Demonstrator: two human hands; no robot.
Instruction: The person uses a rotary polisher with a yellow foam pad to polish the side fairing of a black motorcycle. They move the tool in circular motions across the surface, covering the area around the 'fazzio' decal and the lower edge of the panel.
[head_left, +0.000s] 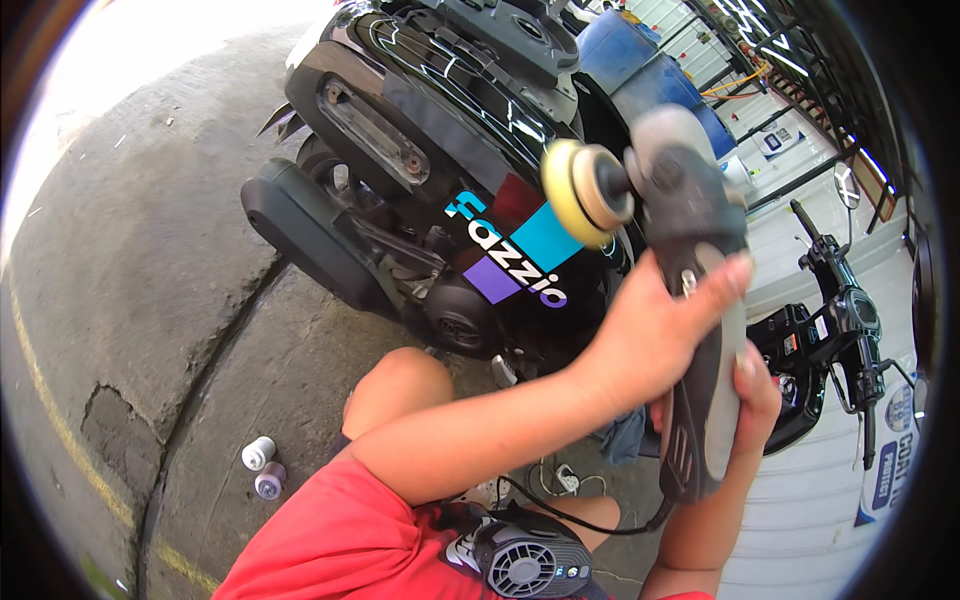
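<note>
Polisher (712, 368) — held within both hands' fingers (722, 292).

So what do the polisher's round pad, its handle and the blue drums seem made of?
The pad looks like foam: matte yellow, softly rounded. The handle is probably hard plastic: black and grey, moulded slots. The drums look plastic, dull and scuffed, though painted metal is possible.

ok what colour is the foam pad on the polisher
The foam pad on the polisher is yellow, best seen in the head view.
</note>
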